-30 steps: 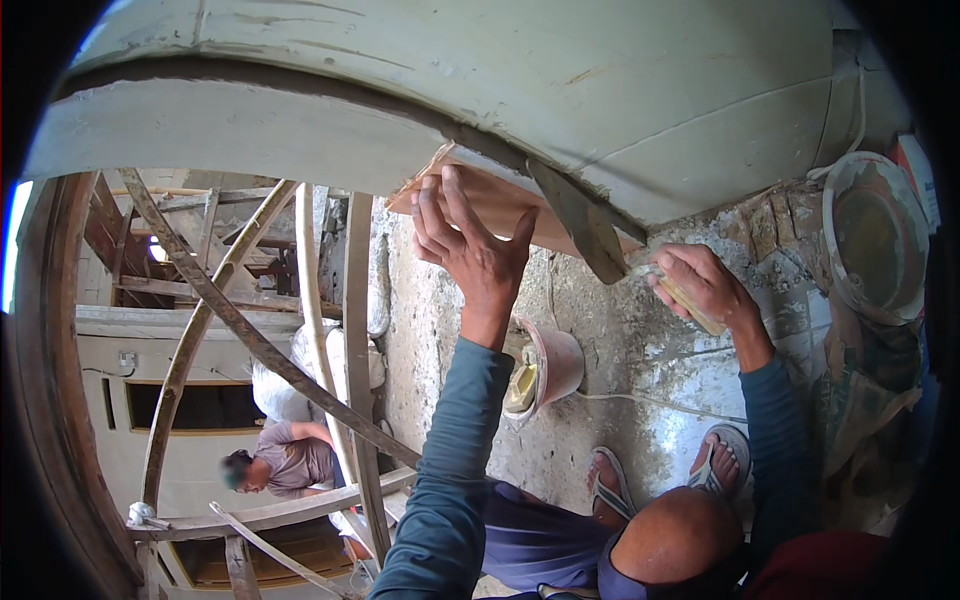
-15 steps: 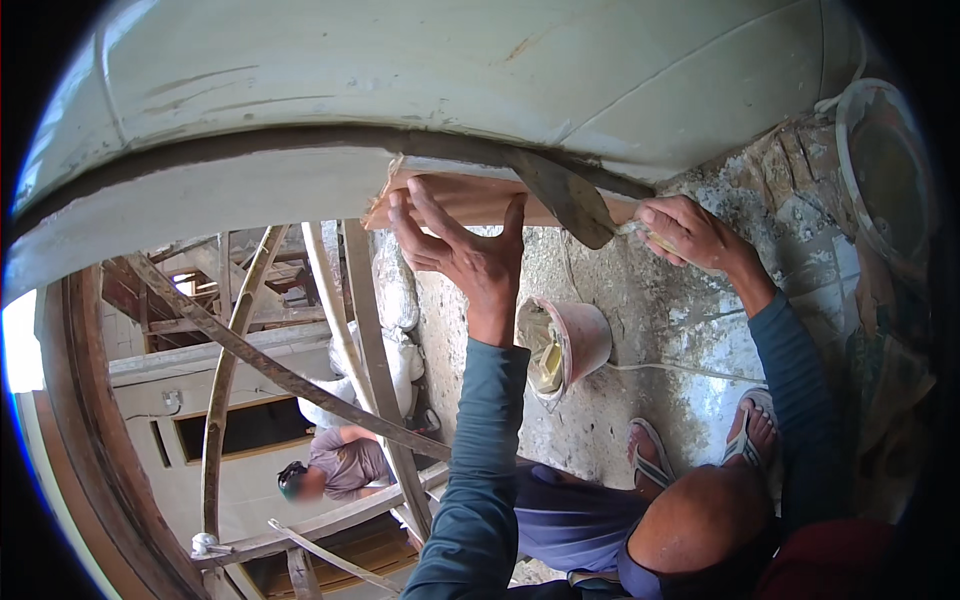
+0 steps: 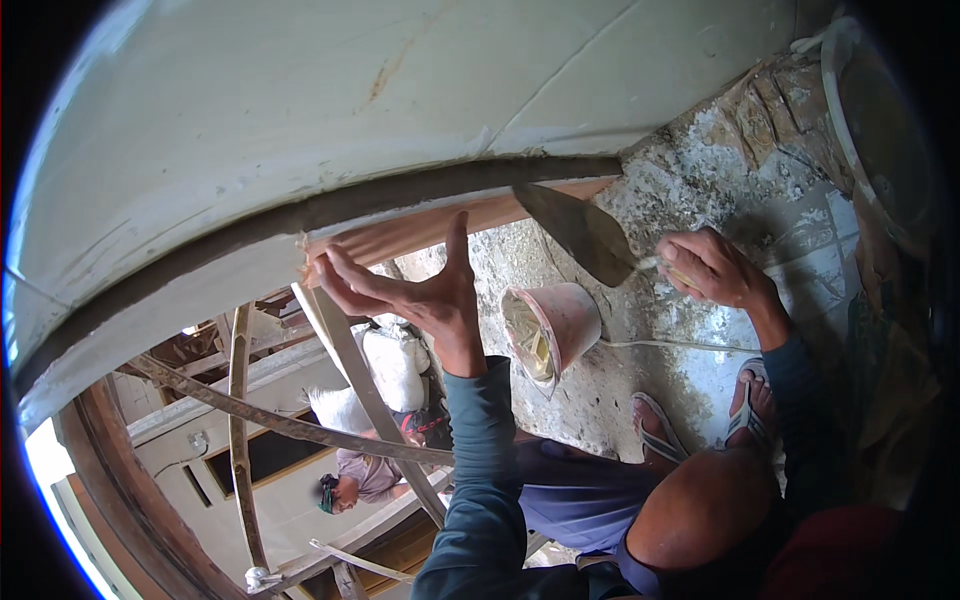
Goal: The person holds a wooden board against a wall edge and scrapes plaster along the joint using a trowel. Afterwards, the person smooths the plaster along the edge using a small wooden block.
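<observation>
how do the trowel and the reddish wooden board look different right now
Shape: the trowel has a leaf-shaped blade with curved edges; the wooden board is long and straight-edged.
Colour: the trowel's blade is dull grey-brown, the board's face reddish brown.
Hands: the right hand grips the trowel by its handle; the left hand is spread at the board.

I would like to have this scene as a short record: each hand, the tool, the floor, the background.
Left hand: fingers and thumb spread at a reddish-brown wooden board
Right hand: gripping a dark grey, leaf-shaped metal trowel
Trowel blade: overlaps the board in view; contact unclear
Floor: rough, stained, bearing a pale pink round bucket
Background: person in greyish-purple shirt, near white full sacks
</observation>
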Tool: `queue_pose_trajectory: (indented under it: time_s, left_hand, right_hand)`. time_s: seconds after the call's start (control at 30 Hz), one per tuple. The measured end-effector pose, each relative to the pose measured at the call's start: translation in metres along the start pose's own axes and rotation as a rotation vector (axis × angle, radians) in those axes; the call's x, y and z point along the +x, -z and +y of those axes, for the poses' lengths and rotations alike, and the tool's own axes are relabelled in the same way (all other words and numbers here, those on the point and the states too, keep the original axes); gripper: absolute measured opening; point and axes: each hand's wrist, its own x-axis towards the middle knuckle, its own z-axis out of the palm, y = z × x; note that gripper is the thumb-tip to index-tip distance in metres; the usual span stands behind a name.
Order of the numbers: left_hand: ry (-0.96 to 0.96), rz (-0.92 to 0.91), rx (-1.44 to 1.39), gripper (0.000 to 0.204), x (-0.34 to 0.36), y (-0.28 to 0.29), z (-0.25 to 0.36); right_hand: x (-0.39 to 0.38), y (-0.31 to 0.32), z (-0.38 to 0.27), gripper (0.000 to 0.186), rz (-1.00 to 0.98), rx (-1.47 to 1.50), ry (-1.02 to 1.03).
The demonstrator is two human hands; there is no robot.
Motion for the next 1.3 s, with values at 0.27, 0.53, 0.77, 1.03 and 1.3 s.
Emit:
queue_pose_trajectory:
  time_s: [0.27, 0.53, 0.77, 1.03, 1.3]
  left_hand:
    - [-0.009, 0.059, 0.042, 0.13, 0.002, -0.012, 0.008]
    - [0.003, 0.009, 0.142, 0.134, 0.0, -0.011, 0.001]
    - [0.03, 0.006, 0.126, 0.133, 0.002, -0.006, 0.002]
    - [0.044, -0.009, 0.107, 0.133, -0.004, -0.01, 0.011]
    - [-0.06, 0.042, 0.122, 0.129, 0.011, -0.002, -0.011]
  right_hand:
    - [0.044, 0.013, 0.028, 0.05, 0.045, -0.16, 0.112]
    - [-0.008, 0.006, 0.043, 0.047, -0.015, 0.173, -0.233]
    - [0.011, 0.018, 0.027, 0.042, 0.048, 0.08, -0.07]
    - [0.011, 0.011, 0.065, 0.044, 0.049, 0.091, -0.159]
    - [-0.03, -0.015, 0.057, 0.042, -0.003, 0.367, -0.315]
